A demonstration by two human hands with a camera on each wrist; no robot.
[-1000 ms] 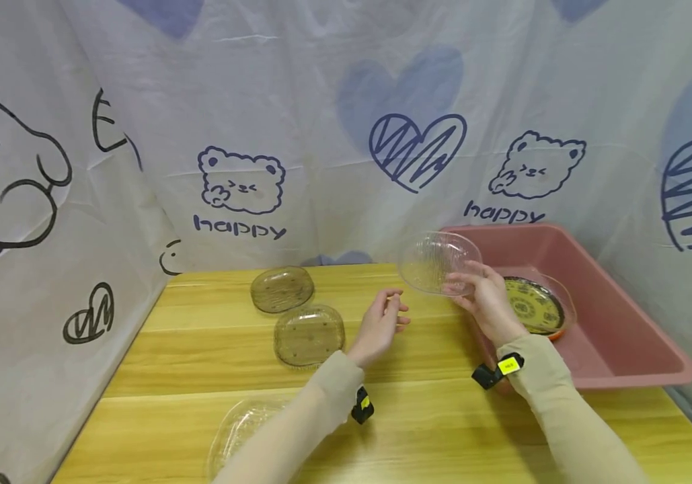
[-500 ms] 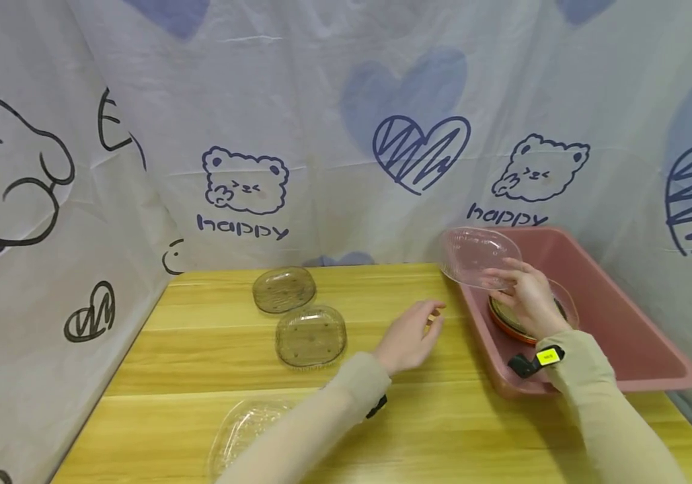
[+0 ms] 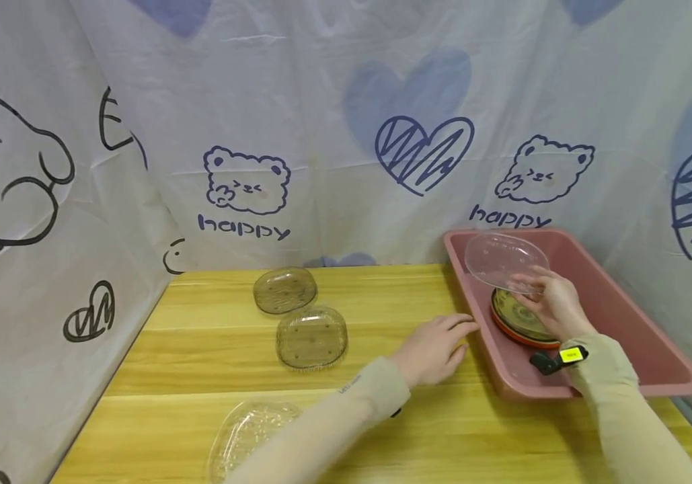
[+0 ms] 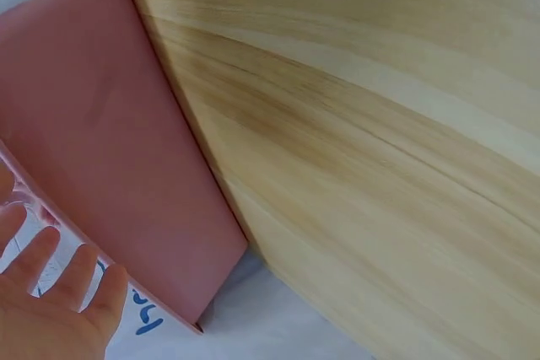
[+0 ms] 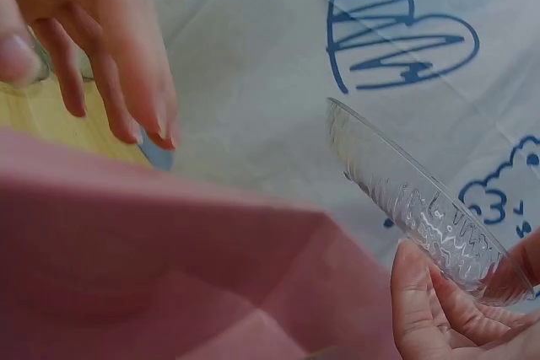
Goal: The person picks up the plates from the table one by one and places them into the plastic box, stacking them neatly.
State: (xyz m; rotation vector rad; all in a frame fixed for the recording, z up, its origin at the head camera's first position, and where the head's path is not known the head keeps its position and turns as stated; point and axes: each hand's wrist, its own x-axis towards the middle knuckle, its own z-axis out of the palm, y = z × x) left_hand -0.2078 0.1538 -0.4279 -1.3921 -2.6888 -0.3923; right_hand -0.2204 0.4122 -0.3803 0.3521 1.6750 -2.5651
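A clear, ribbed plastic oval dish (image 3: 503, 261) is tilted above the pink tub (image 3: 636, 336). My right hand (image 3: 554, 302) pinches its near right edge, thumb on one face, as the right wrist view shows. Below it in the tub lies a stack of round plates with a yellow patterned top (image 3: 518, 316) and an orange rim. My left hand (image 3: 436, 349) has its fingers stretched loosely at the tub's left rim and holds nothing. Whether the fingertips touch the rim I cannot tell.
Two smoky brown see-through dishes (image 3: 312, 338) lie on the wooden table (image 3: 188, 363) left of centre. Another clear dish (image 3: 251, 430) sits at the near edge, partly behind the left forearm. A printed curtain (image 3: 321, 134) hangs behind the table.
My right hand has carried the clear dish rightward from over the table to over the tub. My left hand has moved right, from beside the brown dishes to the tub's left rim.
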